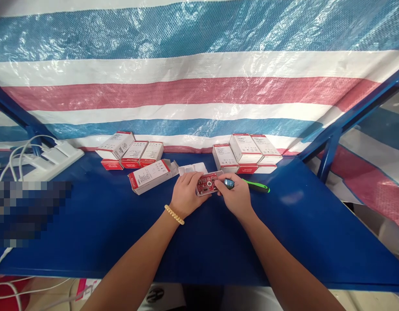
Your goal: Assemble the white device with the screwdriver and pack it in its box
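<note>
Red PCB | L hand grips lt end | R hand grips shiny pc. by rt end | I'd hold edges only

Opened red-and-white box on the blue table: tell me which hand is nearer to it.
The left hand. It is just right of the opened box; the right hand is farther right, at the right end of the red circuit board.

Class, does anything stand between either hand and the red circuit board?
Nothing visible does. The left hand grips the red circuit board at its left end, and the right hand reaches its right end. The dark shiny item sits in the right hand's curl, beside the board, and does not appear to block it.
</note>
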A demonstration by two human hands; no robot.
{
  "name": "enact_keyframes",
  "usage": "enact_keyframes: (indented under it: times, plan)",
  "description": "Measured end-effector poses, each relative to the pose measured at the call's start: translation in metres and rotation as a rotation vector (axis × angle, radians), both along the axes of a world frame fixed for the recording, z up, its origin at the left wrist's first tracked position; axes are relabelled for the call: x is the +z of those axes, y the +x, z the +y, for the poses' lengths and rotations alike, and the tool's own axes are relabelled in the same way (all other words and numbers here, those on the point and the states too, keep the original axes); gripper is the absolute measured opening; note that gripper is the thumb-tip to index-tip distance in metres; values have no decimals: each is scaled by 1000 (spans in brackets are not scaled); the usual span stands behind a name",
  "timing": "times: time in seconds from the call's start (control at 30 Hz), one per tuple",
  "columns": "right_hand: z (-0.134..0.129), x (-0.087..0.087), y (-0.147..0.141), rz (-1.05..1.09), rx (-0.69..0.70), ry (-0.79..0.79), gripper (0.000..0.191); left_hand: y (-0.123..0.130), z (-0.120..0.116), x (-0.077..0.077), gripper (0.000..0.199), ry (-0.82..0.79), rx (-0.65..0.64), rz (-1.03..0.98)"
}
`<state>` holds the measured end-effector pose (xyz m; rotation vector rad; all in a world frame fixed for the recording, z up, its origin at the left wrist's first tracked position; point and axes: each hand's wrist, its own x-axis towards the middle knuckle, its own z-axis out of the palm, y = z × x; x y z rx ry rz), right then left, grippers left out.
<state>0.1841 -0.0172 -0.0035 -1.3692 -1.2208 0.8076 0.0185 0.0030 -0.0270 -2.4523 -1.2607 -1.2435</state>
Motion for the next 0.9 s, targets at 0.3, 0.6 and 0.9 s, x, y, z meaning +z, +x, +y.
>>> enact_keyframes:
  times: [0.3,0.6,0.9]
  plan:
    - [3,-2,0,210,8,-45,21,1,1,2,52,55,-12,20]
    - [3,-8,-4,214,-4,-43,23,1,1,0,56,8,-13,-21]
    - [3,-12,-6,176,-37,-43,24,6,-5,-5,76,-117,-4,-141]
